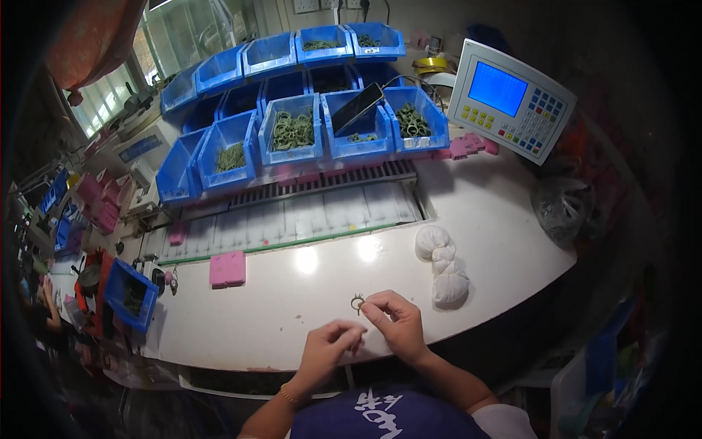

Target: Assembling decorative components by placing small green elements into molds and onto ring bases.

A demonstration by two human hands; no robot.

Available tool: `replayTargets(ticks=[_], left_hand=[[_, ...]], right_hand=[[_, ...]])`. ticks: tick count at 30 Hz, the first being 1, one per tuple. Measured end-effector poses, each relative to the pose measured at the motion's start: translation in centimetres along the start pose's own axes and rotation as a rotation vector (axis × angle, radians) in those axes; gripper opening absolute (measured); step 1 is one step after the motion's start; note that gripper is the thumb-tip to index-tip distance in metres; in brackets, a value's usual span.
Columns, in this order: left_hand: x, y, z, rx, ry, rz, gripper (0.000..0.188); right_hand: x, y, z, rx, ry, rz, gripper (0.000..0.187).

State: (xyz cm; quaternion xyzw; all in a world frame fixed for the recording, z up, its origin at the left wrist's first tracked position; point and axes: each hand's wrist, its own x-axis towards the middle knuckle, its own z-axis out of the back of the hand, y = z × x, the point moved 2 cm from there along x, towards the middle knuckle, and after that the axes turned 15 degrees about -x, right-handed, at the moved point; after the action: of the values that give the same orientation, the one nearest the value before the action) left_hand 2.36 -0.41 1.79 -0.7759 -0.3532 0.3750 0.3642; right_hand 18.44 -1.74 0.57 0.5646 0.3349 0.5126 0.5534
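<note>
My right hand (395, 322) pinches a small dark green ring (353, 303) between thumb and fingertips, just above the white table (263, 322) near its front edge. The ring is round with little prongs on top. Close beside it on the left, my left hand (333, 345) is closed, thumb and fingers curled together and pointing toward the right hand. Whether anything small sits between those fingertips cannot be made out.
Blue bins (291, 132) with green rings and small parts stand in tiers at the back. A dark phone (357, 108) leans on one. Around lie a pink block (227, 269), a knotted white cloth bundle (443, 265), a keypad console (512, 101) and a tilted blue bin (131, 293).
</note>
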Motion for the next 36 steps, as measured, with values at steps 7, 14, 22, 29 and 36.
replayTargets(ticks=[7,14,22,29,36], left_hand=[[-5.5,0.4,7.4,0.955,0.099,0.027,0.017],[-7.5,-1.1,7.5,1.220,0.000,-0.053,0.024],[0.9,-0.7,5.4,-0.019,-0.045,0.042,0.030],[3.2,-2.4,4.4,-0.092,-0.121,-0.139,0.019],[4.1,-6.0,6.5,-0.048,-0.185,-0.188,0.018]], right_hand=[[2.9,-1.6,1.7,-0.164,0.079,-0.236,0.015],[3.6,-1.7,1.1,-0.143,0.126,-0.364,0.016],[1.4,-2.3,-2.7,-0.063,0.163,-0.086,0.012],[3.0,-2.3,-4.6,0.072,0.198,-0.169,0.017],[6.0,-1.6,-5.6,0.124,0.345,-0.299,0.027]])
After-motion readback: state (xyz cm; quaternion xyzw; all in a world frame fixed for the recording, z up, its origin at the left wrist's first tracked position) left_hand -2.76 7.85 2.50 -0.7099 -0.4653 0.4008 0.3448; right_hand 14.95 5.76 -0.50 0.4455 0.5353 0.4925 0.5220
